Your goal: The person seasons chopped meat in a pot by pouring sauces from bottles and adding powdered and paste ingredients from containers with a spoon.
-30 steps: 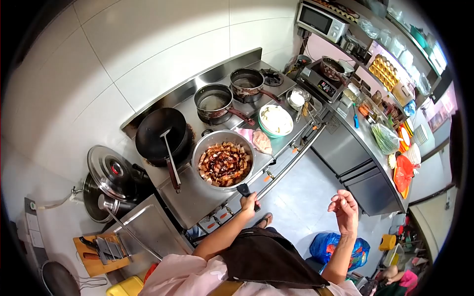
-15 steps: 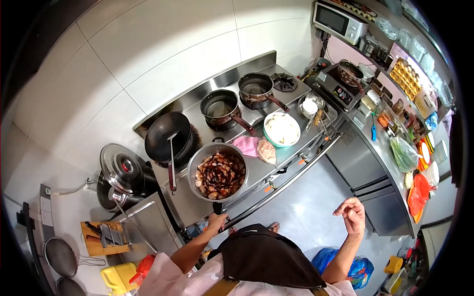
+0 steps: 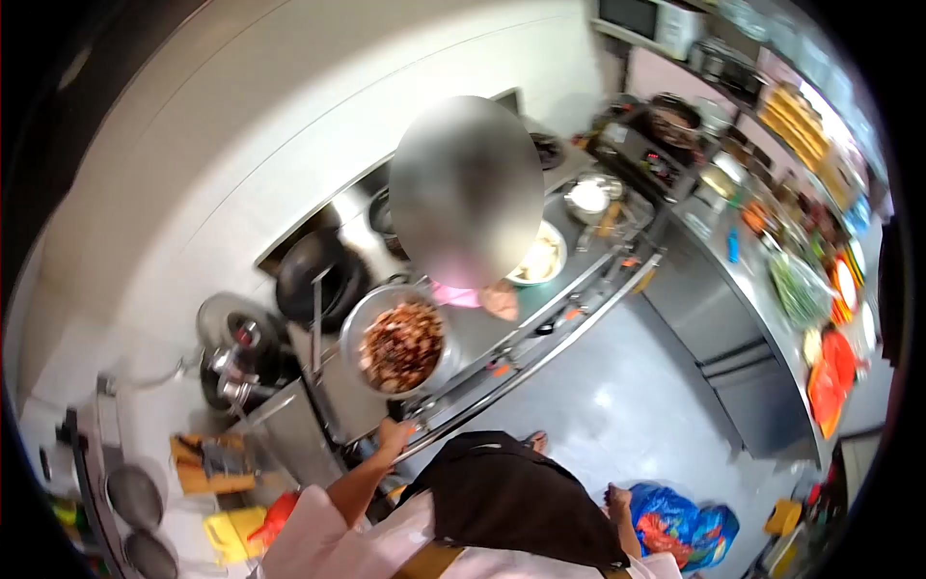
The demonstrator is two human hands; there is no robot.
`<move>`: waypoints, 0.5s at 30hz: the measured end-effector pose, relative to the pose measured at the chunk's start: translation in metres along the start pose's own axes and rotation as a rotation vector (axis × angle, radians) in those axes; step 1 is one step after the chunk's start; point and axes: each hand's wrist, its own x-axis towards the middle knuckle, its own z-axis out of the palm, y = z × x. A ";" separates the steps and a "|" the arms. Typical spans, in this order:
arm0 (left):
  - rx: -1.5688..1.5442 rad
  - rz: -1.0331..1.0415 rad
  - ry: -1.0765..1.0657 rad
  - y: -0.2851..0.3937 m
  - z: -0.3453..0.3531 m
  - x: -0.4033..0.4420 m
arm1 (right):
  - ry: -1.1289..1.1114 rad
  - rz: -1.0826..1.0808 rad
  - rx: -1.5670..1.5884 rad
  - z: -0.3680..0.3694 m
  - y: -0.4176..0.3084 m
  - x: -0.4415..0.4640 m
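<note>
My left hand (image 3: 394, 436) is closed on the near handle of a large metal pot (image 3: 352, 345), at the front edge of the stove. Dark-sauced chunks of food (image 3: 400, 347) fill much of the pot. Beside my dark apron hangs my right hand (image 3: 618, 499), low and near a blue plastic bag (image 3: 666, 511) on the floor; motion smears its fingers. A black wok (image 3: 313, 285) stands behind the pot, a ladle (image 3: 317, 323) resting in it. Right of the pot lie a pink cloth (image 3: 455, 295) and a brownish cloth (image 3: 500, 301).
A blurred oval patch hides most of the stove's middle. A bowl of pale food (image 3: 543, 259) shows at its edge. A metal rail (image 3: 540, 359) runs along the stove front. The right counter (image 3: 748, 280) carries greens (image 3: 799, 289); a knife block (image 3: 207, 465) stands lower left.
My right hand has dropped from its raised place to beside the apron. The whole view has shifted and blurred, and an oval blur now covers the saucepans. My left hand stays at the pot.
</note>
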 end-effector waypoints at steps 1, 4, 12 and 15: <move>-0.096 -0.003 -0.025 -0.014 0.002 0.007 | -0.067 0.143 0.169 -0.006 0.025 0.010; -0.239 -0.018 -0.092 0.003 0.003 -0.003 | -0.102 0.197 0.345 -0.028 0.036 -0.019; -0.124 -0.058 -0.055 0.011 0.006 -0.005 | -0.007 -0.024 0.341 -0.023 -0.021 -0.028; -0.122 -0.088 -0.020 0.012 0.009 -0.003 | -0.029 -0.135 0.430 -0.031 -0.044 -0.046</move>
